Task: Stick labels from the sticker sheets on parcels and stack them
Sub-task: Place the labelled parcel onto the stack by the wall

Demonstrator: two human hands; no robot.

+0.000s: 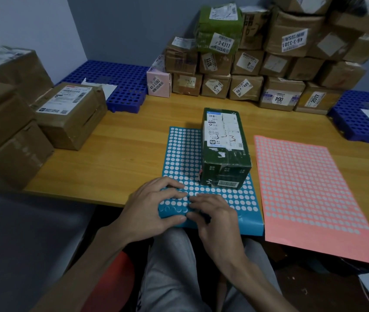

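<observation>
A blue sticker sheet (pixel 183 154) with rows of white round dots lies at the table's front edge. A dark green parcel (pixel 224 145) with a torn white label stands on the sheet's right half. My left hand (pixel 154 208) grips the sheet's near-left corner, thumb under the edge and fingers curled on top. My right hand (pixel 212 219) is right beside it, its fingertips pinching at a dot on the sheet near the left hand. A pink sticker sheet (pixel 309 190) lies to the right, overhanging the table edge.
Several labelled cardboard parcels (pixel 246 70) are stacked against the back wall. More brown boxes (pixel 71 113) stand at the left. Blue perforated pallets (pixel 120 84) (pixel 363 118) sit at the back left and far right. The wooden table (pixel 116 154) shows between them.
</observation>
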